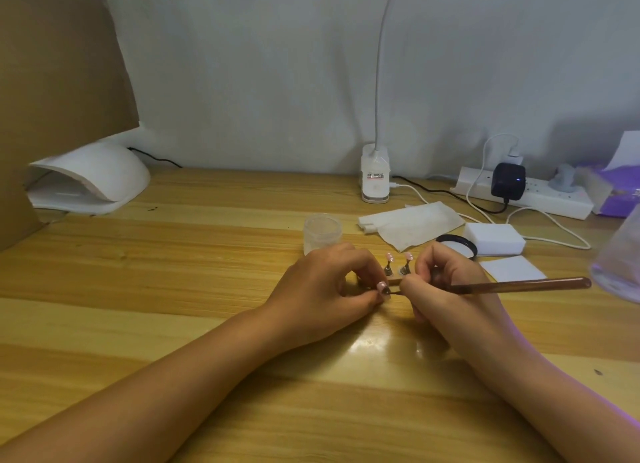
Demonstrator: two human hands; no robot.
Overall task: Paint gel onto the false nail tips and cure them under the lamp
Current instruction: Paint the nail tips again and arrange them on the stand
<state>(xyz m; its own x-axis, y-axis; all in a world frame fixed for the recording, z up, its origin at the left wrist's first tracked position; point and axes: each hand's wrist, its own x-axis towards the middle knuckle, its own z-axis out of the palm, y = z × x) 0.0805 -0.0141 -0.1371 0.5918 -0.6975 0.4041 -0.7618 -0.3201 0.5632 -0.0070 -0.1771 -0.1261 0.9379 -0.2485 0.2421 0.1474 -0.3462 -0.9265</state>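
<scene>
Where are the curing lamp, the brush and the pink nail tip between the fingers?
curing lamp (93, 175), head view, its white domed top.
brush (519, 285), head view, middle of its brown handle.
pink nail tip (382, 285), head view, its pink surface.

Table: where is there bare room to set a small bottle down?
The widest bare tabletop lies left of the left hand pinching a nail tip, between the curing lamp and the clear jar. More lies just in front of both hands. Behind the right hand holding the brush it is crowded: tissue, black lid, white block, white pad, power strip.
</scene>
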